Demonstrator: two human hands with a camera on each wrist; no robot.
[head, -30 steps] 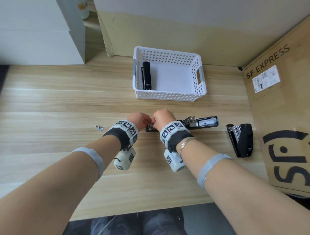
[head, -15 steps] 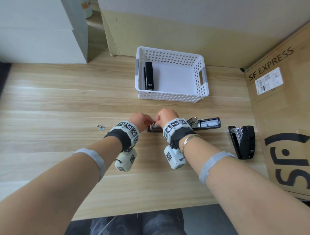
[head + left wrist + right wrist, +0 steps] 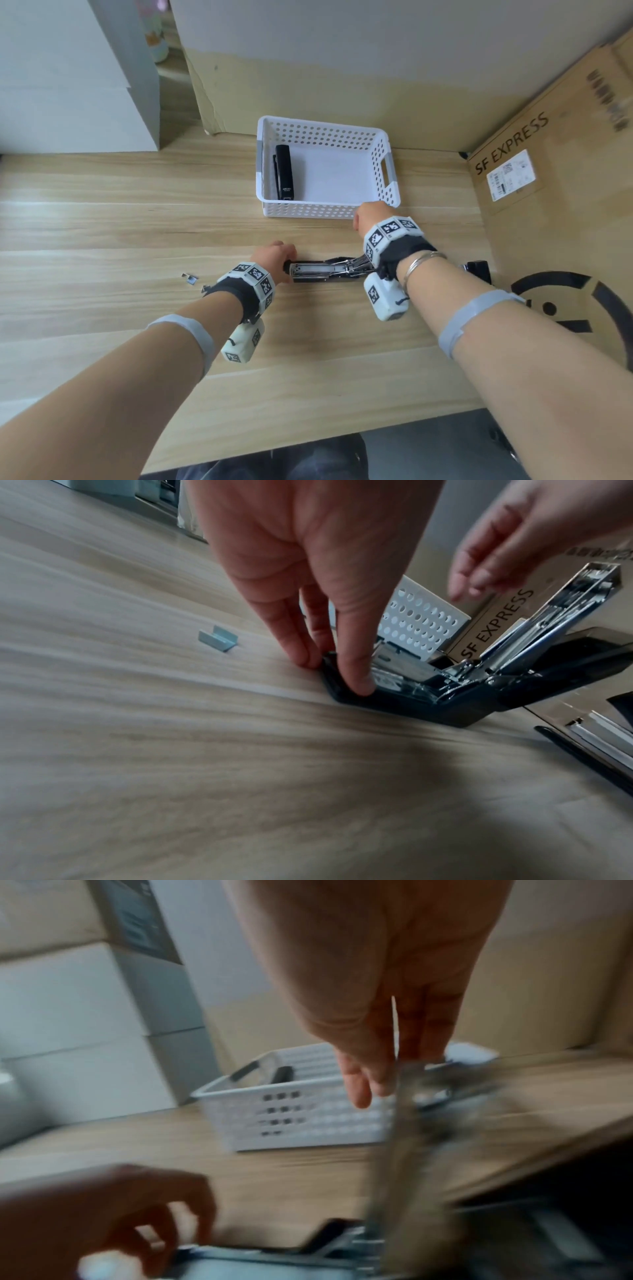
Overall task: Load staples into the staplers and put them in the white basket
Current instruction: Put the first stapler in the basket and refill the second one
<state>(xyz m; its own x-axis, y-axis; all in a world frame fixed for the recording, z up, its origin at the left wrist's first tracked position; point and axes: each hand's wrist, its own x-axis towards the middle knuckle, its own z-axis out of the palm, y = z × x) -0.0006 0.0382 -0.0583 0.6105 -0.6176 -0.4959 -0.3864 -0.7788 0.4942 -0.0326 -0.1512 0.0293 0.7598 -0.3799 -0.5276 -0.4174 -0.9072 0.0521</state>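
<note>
- Loading step: left hand point(image 3: 308, 561) pinched the front of the open stapler point(image 3: 325, 272) against the tabletop point(image 3: 137, 222).
- Right hand point(image 3: 507, 539) had a loose, empty grip.
- Next move probably needed the top swung shut.

The setting is an office-type desk station with shipping stock around it. Indicators:

- A light wood-grain surface point(image 3: 137, 222) set against a plain wall.
- A brown carton point(image 3: 565, 212) printed "SF EXPRESS" at the right edge, bearing a courier label point(image 3: 510, 174).
- A cardboard sheet point(image 3: 308, 92) leaning on the wall behind.
- Stacked white boxes point(image 3: 61, 85) at the left.
- Desk stationery: an opened stapler point(image 3: 322, 272) on the surface, a closed stapler point(image 3: 283, 171) inside a perforated white basket point(image 3: 308, 209), and loose staples point(image 3: 190, 279).
</note>
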